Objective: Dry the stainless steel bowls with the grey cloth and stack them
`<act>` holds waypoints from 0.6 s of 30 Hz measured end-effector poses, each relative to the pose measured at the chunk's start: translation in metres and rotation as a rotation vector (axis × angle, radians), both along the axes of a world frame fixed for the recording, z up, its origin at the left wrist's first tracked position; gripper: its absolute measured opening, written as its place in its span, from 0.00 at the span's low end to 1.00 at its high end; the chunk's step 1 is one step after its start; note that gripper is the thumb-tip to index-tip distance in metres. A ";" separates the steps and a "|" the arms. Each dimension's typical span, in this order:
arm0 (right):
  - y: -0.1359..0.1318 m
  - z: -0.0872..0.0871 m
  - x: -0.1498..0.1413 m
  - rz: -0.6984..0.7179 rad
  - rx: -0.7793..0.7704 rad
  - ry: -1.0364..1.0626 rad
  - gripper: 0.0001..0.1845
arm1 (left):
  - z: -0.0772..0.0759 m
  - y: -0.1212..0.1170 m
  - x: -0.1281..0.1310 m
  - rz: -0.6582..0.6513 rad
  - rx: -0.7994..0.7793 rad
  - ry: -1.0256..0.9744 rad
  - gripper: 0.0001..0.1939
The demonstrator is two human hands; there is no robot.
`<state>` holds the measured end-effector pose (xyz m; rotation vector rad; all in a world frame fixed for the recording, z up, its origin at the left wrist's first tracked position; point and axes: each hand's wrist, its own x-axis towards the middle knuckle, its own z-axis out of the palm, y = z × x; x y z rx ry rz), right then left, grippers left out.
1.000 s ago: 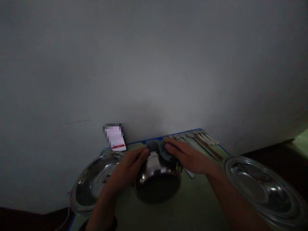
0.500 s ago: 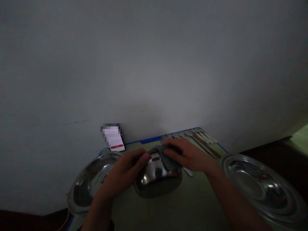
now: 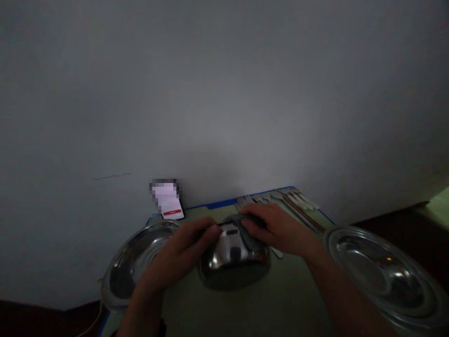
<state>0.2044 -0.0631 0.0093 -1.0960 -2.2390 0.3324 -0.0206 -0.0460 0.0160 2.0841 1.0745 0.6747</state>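
A shiny steel bowl point(image 3: 231, 262) lies tipped over on the pale green table point(image 3: 273, 304), its outside facing up. My left hand point(image 3: 182, 250) grips the bowl's left side with curled fingers. My right hand point(image 3: 277, 229) presses a grey cloth point(image 3: 250, 238) against the bowl's top right, fingers closed over it. Most of the cloth is hidden under that hand.
A wide steel basin point(image 3: 129, 267) stands at the left and another steel basin point(image 3: 382, 276) at the right. Several spoons and chopsticks point(image 3: 291, 206) lie in a row at the table's far edge. A phone point(image 3: 168, 203) leans on the grey wall behind.
The bowl has been turned from tilted with its opening toward me to nearly upside down. My right hand with the cloth slid over its top, and the left hand shifted with it.
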 end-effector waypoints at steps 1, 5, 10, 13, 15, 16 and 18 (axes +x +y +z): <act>0.001 0.000 0.003 -0.022 0.010 0.040 0.12 | -0.002 0.002 -0.002 0.009 -0.009 -0.036 0.16; 0.004 -0.001 0.012 -0.130 0.018 0.171 0.14 | -0.010 0.011 -0.006 0.090 -0.020 -0.156 0.16; 0.002 -0.001 0.001 -0.037 -0.069 -0.031 0.12 | -0.008 0.008 0.002 0.031 0.020 -0.024 0.17; 0.002 0.000 -0.001 -0.015 -0.052 -0.037 0.12 | -0.009 0.008 0.003 -0.009 0.013 -0.010 0.17; 0.003 0.001 0.005 -0.059 -0.015 0.042 0.13 | -0.013 0.012 0.000 0.026 -0.005 -0.090 0.17; 0.003 0.001 0.008 -0.091 0.005 0.080 0.14 | -0.015 0.014 -0.002 0.059 -0.015 -0.131 0.17; 0.003 0.002 0.012 -0.146 0.032 0.102 0.15 | -0.018 0.017 -0.006 0.142 -0.024 -0.183 0.19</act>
